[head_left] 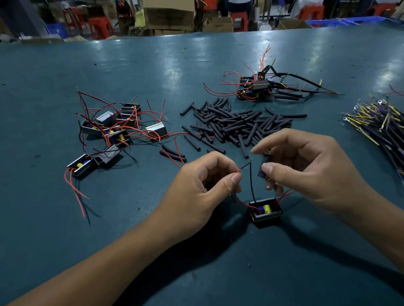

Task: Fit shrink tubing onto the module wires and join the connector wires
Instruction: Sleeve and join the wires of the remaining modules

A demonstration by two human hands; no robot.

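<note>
A small black module (265,211) with a yellow capacitor lies on the green table between my hands. Its black wire (251,182) stands upright from it. My left hand (198,189) pinches the module's red wire (237,172) near its stripped tip. My right hand (302,167) holds a short black shrink tube (263,167) between thumb and fingers, just right of the black wire's tip. A pile of loose shrink tubes (237,125) lies behind my hands.
Several unworked modules with red wires (113,132) lie at the left. A cluster of modules joined to cables (261,86) sits at the back right. A bundle of black and yellow connector wires (390,130) lies at the right edge. People sit on stools beyond the table.
</note>
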